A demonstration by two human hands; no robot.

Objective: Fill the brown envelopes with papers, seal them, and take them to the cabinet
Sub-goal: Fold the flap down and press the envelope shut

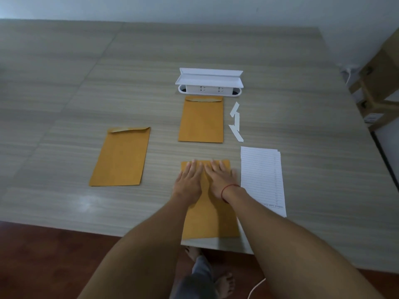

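The near envelope [209,221] lies flat at the near edge of the surface [64,93], right of the middle, its long sides running away from the person. Both hands press down on its far end. The left hand [190,182] lies palm down with straight fingers reaching the envelope's far edge. The right hand [219,177] lies just beside it in the same way, and the two touch or nearly touch. Neither grip is closed round anything: the fingers lie wide and flat on the brown paper. A red bracelet [229,190] circles the right wrist.

Just right of this envelope, toward the near right corner, lies a stack of lined papers [262,180], its sheets slightly fanned. Beyond the hands, toward the middle of the surface, lies the far envelope [200,121] with its flap folded over at the far end. A few white paper strips [236,123] lie just to its right. Just past its far end stands a white socket box [209,82]. The left envelope [122,157] lies well apart to the left, slightly turned, its flap also folded over.

Past the right edge stand cardboard boxes [381,67]. Under the near edge, bare feet [224,284] stand on a reddish-brown floor [43,266] beside a white cable [257,285].
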